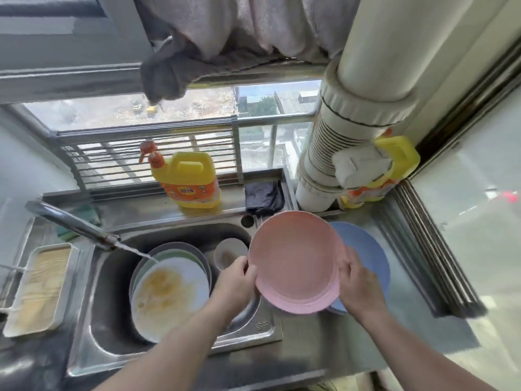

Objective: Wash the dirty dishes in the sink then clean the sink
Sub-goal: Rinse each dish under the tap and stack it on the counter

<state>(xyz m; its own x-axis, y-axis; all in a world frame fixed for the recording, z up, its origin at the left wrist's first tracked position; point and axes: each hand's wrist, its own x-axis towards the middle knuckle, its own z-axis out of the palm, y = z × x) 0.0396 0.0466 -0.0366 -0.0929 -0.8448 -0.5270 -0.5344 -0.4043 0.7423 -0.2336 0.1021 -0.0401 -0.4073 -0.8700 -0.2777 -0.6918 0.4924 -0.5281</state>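
Note:
I hold a pink plate tilted over the sink's right edge, my left hand gripping its left rim and my right hand gripping its right rim. A blue plate lies on the counter behind it, partly hidden. In the steel sink a dirty white plate with yellow residue lies on a green plate and a grey one. A small soiled bowl sits beside them. The faucet runs water onto the stack.
A yellow dish soap bottle and a dark cloth stand on the ledge behind the sink. A green sponge lies behind the faucet. A white tray sits left of the sink. A thick white pipe rises at the right.

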